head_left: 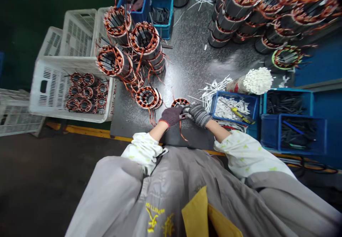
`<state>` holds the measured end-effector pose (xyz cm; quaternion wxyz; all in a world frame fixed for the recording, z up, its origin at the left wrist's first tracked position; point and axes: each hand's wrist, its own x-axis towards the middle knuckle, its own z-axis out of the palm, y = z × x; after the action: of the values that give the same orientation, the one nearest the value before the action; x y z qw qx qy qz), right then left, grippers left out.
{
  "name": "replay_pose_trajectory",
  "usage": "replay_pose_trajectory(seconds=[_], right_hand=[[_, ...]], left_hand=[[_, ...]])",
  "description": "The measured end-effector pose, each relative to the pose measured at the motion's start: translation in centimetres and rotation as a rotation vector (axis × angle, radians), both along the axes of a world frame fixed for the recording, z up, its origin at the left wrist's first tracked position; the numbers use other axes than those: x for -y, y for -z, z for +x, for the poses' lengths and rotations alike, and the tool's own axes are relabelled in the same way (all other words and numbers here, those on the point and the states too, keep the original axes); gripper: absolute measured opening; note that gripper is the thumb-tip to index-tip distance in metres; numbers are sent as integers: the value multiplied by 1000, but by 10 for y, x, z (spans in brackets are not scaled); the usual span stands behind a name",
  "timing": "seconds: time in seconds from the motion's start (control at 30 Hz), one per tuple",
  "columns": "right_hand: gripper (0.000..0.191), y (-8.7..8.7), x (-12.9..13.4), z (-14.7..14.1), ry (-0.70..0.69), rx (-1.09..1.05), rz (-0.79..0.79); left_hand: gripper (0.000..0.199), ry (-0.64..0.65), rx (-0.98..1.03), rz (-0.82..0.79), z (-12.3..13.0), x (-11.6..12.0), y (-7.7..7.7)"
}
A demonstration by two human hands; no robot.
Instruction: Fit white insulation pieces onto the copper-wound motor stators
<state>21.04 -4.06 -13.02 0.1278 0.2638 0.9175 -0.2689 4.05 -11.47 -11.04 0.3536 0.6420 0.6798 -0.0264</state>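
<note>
Hands: left hand [171, 116] and right hand [198, 114], both gloved, meet at one copper coil [178, 102] near the surface's [187, 62] front edge; finger grip cannot be told.
Right: two boxes [270, 133] of black strips, one bundle [257, 82] of white sticks, one yellow-handled tool [242, 115].
</note>
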Motion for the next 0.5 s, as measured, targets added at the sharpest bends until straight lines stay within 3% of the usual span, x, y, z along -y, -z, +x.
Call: replay_pose_trajectory(seconds=[0.13, 0.3, 0.4, 0.5], right_hand=[[31, -3, -2, 5, 69, -3, -8], [36, -6, -3, -2, 286, 26, 61], [32, -7, -3, -15, 354, 47, 107], [38, -6, -8, -34, 321, 80, 147]], left_hand=[[39, -96, -38, 26, -10, 3, 2], [42, -253, -18, 182, -14, -10, -4], [35, -330, 99, 254, -10, -16, 5], [40, -463, 121, 296, -11, -6, 17]])
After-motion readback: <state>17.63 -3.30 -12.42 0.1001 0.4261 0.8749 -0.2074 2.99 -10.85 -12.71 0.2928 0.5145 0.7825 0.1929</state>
